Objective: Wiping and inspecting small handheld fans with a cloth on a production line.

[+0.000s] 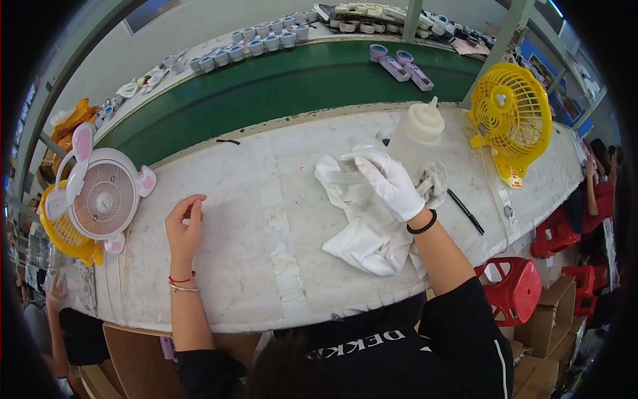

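My right hand [391, 183] wears a white glove and presses down on a crumpled white cloth [362, 233] spread on the white worktable [266, 266]. A black bead bracelet sits on that wrist. My left hand [184, 226] is bare and rests on its edge on the table at the left, fingers loosely curled, holding nothing. It wears a red string and a thin bangle. A translucent squeeze bottle [419, 133] stands just behind the cloth.
A white and pink fan with rabbit ears [103, 196] stands at the table's left end, a yellow fan [512, 116] at the right. A black pen [465, 211] lies right of the cloth. A green conveyor belt [279, 83] runs behind. Red stools [515, 289] stand at the right.
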The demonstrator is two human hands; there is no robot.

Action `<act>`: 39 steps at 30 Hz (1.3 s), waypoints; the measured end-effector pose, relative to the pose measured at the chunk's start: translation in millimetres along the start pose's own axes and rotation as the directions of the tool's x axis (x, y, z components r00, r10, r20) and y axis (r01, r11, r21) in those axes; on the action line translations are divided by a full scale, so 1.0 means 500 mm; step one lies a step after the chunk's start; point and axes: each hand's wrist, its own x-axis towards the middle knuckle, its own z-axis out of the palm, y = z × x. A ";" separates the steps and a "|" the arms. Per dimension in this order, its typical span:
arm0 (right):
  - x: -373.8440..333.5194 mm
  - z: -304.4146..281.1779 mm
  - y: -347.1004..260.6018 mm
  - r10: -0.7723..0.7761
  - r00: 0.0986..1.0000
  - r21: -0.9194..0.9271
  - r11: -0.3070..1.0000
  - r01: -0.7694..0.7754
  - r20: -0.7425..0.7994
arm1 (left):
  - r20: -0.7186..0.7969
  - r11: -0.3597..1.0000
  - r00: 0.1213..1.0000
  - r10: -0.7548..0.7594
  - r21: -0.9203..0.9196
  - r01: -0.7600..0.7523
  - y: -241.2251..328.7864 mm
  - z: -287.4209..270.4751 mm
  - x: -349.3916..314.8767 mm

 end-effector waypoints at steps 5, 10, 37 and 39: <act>-0.009 0.012 -0.010 0.151 0.984 -0.179 0.975 -0.133 0.093 | -0.099 0.998 0.994 -0.054 0.007 0.055 -0.060 -0.024 0.028; -0.010 0.016 0.001 0.067 0.992 -0.209 0.977 -0.045 0.103 | -0.129 0.998 0.991 -0.042 0.034 0.047 -0.076 -0.025 0.034; -0.008 0.015 0.005 -0.008 1.000 -0.150 0.989 0.005 -0.020 | 0.387 0.833 0.780 0.492 0.052 -0.551 0.159 0.489 0.365; -0.010 0.004 0.001 -0.044 0.996 -0.115 0.993 0.036 -0.074 | 0.346 0.803 0.763 0.546 0.044 -0.594 0.179 0.616 0.429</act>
